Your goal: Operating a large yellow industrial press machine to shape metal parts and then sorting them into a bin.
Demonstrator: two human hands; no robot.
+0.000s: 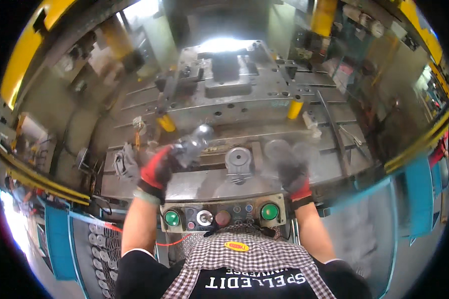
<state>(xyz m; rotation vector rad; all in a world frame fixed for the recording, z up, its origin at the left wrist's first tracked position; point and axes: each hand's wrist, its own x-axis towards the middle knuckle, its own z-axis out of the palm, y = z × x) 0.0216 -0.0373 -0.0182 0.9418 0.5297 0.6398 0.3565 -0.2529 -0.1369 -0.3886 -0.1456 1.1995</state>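
My left hand, in a red and dark glove, is closed around a shiny metal part with a rounded end, held above the press bed's front. My right hand, in a similar glove, is smeared by motion. Against its fingers is a blurred, round-ended grey metal part, which it seems to grip; the fingers themselves are unclear. Between the hands a flat metal part with a round end and centre hole lies on the front plate. Neither hand touches it.
Behind stands the steel die, with yellow posts at its front corners. A grey rag lies at left. Near my body is a control box with green buttons. Several stacked metal parts sit at lower left.
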